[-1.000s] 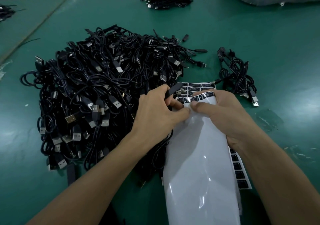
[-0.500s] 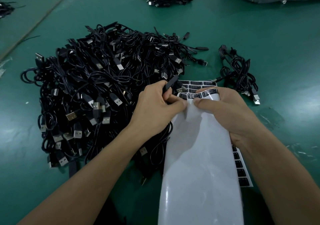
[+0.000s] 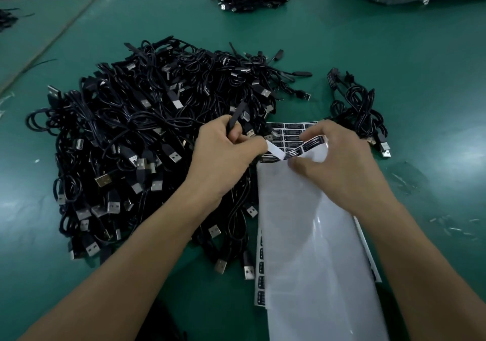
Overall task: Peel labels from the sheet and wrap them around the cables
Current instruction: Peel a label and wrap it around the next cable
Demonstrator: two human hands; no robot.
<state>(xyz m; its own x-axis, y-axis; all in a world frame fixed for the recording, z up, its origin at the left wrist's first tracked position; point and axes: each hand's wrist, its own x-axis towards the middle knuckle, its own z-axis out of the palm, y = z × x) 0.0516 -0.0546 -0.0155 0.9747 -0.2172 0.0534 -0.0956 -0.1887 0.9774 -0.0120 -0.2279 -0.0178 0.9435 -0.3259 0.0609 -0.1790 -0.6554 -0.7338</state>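
– Left hand (image 3: 223, 156) first: on my feed it sits over the right edge of the big heap of black USB cables (image 3: 144, 143), which fills the left half of the green table mat (image 3: 394, 51).

– Is it holding anything?

– Two things. Its fingers are curled round a black cable end (image 3: 236, 118) that pokes up past the knuckles. Thumb and forefinger also pinch one label (image 3: 275, 152), whose white underside is turned towards me.

– Is that label off?

– I cannot tell. Its right end meets the curled edge of the label sheet (image 3: 315, 248), just beside the other thumb, and the picture is too soft there to show a gap.

– Where does the sheet lie?

– Flat on the mat, running from the bottom of my view up between the two forearms. A glossy white length is folded back over it. Rows of black labels show at the far end and in a narrow column along its left edge.

– And the other hand?

– Right hand (image 3: 339, 167) grips the folded-over top of the sheet. The thumb lies on the white face and the fingers are curled over the bend, where a few black labels arch upward.

– Anything further right?

– Just beyond its knuckles I see a small bunch of cables (image 3: 360, 112), apart from the heap, with USB plugs at its near end.
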